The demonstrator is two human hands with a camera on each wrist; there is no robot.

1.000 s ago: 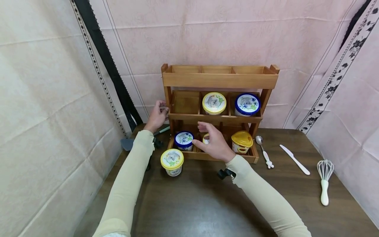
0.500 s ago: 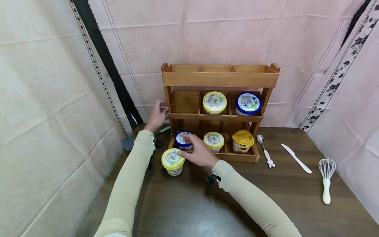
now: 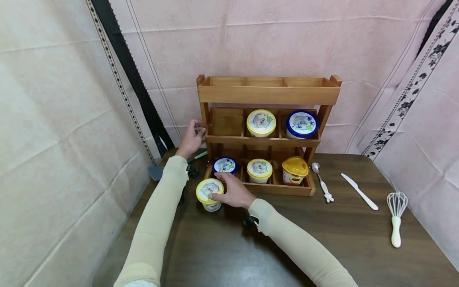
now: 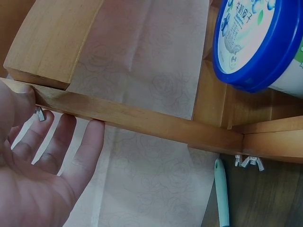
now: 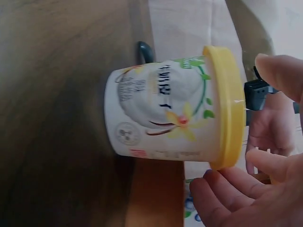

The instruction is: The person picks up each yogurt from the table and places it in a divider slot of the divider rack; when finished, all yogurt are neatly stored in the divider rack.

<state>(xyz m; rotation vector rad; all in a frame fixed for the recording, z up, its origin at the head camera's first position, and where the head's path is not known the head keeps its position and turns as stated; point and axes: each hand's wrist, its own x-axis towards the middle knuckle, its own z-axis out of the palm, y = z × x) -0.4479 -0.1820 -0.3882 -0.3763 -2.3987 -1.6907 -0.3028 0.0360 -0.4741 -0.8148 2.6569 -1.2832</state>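
A small tub with a yellow lid (image 3: 210,195) stands on the table in front of the wooden rack (image 3: 269,96). My right hand (image 3: 234,192) is at its right side, thumb and fingers spread at the lid. In the right wrist view the tub (image 5: 163,109) lies between the thumb and the fingertips (image 5: 206,191), with a gap at the thumb. My left hand (image 3: 192,139) is at the rack's left side. In the left wrist view its fingertips (image 4: 94,130) touch the edge of the wooden side post (image 4: 142,120), and the thumb overlaps the post.
The rack's lower tier holds a blue-lidded tub (image 3: 224,165), a yellow-lidded tub (image 3: 259,170) and an orange-yellow cup (image 3: 295,170). Two larger tubs (image 3: 261,122) stand on the middle tier. On the right lie a spoon (image 3: 322,182), a knife (image 3: 359,191) and a whisk (image 3: 396,219).
My right hand has moved left and down from the rack's lower middle compartment to the yellow-lidded tub on the table. My left hand has stayed at the rack's side.
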